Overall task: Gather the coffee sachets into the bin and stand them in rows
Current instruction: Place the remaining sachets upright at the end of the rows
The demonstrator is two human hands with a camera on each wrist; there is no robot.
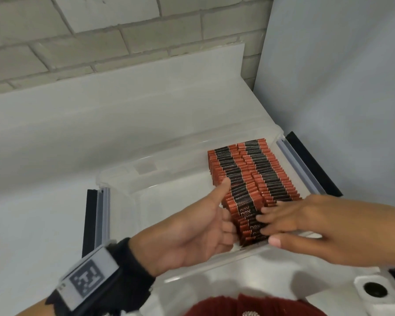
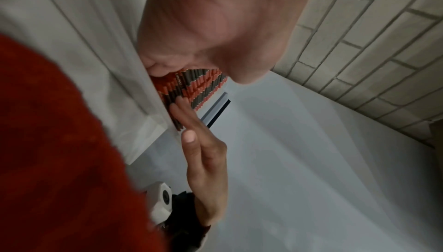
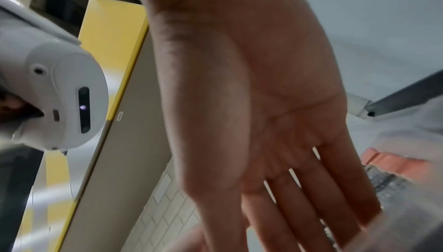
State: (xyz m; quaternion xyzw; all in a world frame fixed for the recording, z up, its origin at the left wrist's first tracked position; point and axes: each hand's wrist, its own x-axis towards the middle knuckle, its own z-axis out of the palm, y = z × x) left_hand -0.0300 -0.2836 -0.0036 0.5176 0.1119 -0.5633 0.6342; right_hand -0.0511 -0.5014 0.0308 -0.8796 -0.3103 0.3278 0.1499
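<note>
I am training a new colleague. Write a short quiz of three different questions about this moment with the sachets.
1. True or false: the coffee sachets stand in rows inside the clear bin.
2. Which part of the bin is bare: the left or the right?
3. How does the right hand meet the sachets: A) flat fingers on their tops, B) a pinch on one?

Key: 1 true; 2 the left; 3 A.
</note>
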